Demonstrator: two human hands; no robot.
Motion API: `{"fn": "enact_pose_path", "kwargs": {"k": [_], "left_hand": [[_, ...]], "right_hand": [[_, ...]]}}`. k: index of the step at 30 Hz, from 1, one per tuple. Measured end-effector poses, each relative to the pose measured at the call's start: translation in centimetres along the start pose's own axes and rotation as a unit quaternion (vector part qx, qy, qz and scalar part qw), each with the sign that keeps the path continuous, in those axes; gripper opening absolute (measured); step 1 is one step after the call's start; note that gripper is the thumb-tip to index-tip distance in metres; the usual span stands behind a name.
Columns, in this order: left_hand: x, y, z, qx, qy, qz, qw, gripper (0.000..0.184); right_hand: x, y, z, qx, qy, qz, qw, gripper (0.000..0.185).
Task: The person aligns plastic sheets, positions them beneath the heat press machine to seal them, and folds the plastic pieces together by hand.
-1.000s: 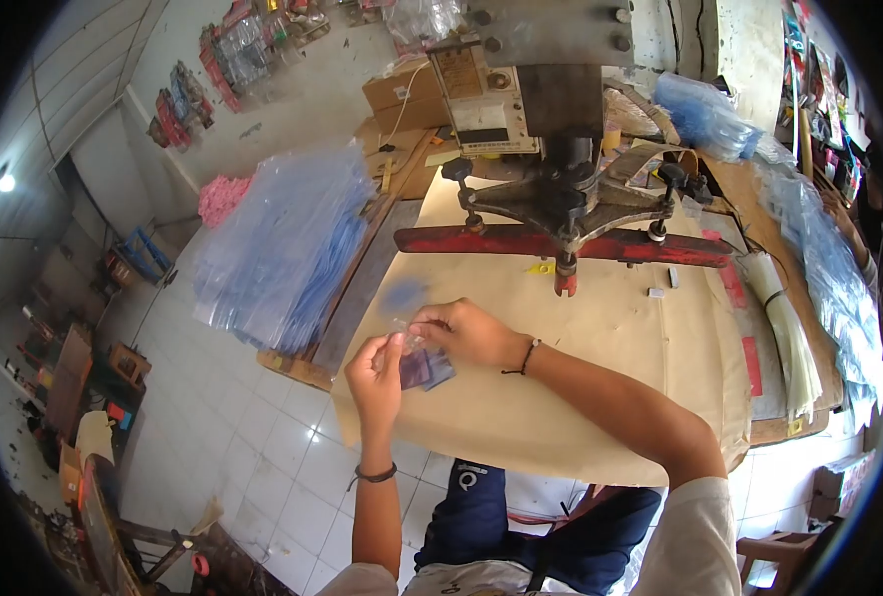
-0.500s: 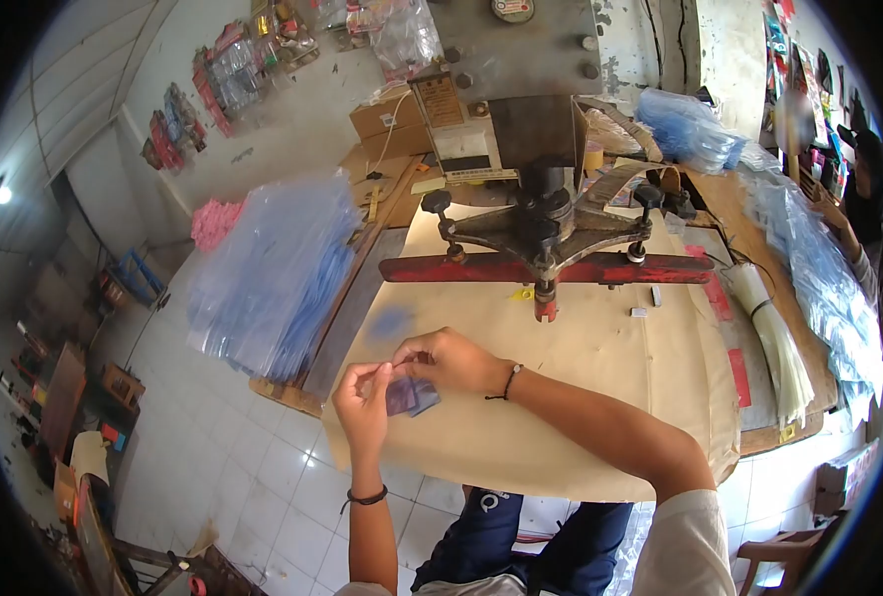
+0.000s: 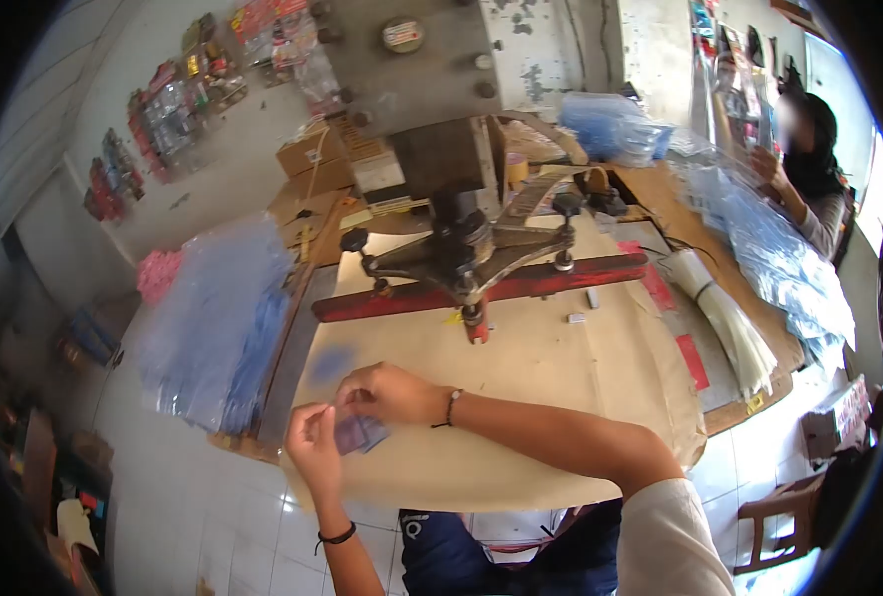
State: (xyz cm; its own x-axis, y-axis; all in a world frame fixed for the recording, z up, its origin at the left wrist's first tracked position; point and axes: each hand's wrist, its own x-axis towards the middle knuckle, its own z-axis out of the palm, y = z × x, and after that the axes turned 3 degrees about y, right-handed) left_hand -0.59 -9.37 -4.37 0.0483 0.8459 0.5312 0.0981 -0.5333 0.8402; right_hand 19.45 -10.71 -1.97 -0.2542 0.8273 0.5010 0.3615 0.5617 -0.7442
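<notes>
My left hand [image 3: 314, 445] and my right hand [image 3: 390, 394] meet over the front left part of the brown paper [image 3: 541, 397] on the table. Both have their fingers pinched together, on something too small to make out. Just below the fingertips is a small purple-blue piece [image 3: 359, 434], partly behind my hands; whether it is held or lies on the paper cannot be told. A blurred blue patch [image 3: 333, 362] shows on the paper beyond my left hand.
A machine head with a red bar [image 3: 521, 285] stands over the paper. Stacked clear-blue plastic sheets [image 3: 208, 328] lie at left. At right are a pale strip bundle [image 3: 725, 318], crumpled plastic [image 3: 774, 263] and another person [image 3: 809, 164] behind it.
The view has turned to the right, so the machine, table and hands appear further left. More of the other person shows. My hands stay close together with fingers pinched.
</notes>
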Motion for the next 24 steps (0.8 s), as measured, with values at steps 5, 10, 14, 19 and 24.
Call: {"fn": "enact_pose_path", "kwargs": {"k": [5,10,14,19,24], "left_hand": [[0.08,-0.07,-0.14,-0.023,-0.023,0.011,0.999,0.012],[0.03,-0.18,-0.19,-0.017,-0.016,-0.031,0.999,0.012],[0.12,-0.57,-0.32,0.001,-0.013,-0.026,1.0,0.011],[0.06,-0.24,-0.23,-0.003,-0.005,-0.031,0.999,0.01],[-0.06,0.07,-0.48,-0.003,-0.008,-0.068,0.998,0.014]], "right_hand": [[-0.01,-0.26,-0.09,0.013,0.005,0.009,1.0,0.015],[-0.06,0.02,0.13,0.026,0.025,-0.013,0.999,0.014],[-0.09,-0.25,0.21,0.031,0.03,-0.002,0.999,0.014],[0.1,0.21,0.26,0.027,0.021,-0.001,0.999,0.014],[0.17,0.23,0.23,0.014,0.011,-0.006,1.0,0.015]]}}
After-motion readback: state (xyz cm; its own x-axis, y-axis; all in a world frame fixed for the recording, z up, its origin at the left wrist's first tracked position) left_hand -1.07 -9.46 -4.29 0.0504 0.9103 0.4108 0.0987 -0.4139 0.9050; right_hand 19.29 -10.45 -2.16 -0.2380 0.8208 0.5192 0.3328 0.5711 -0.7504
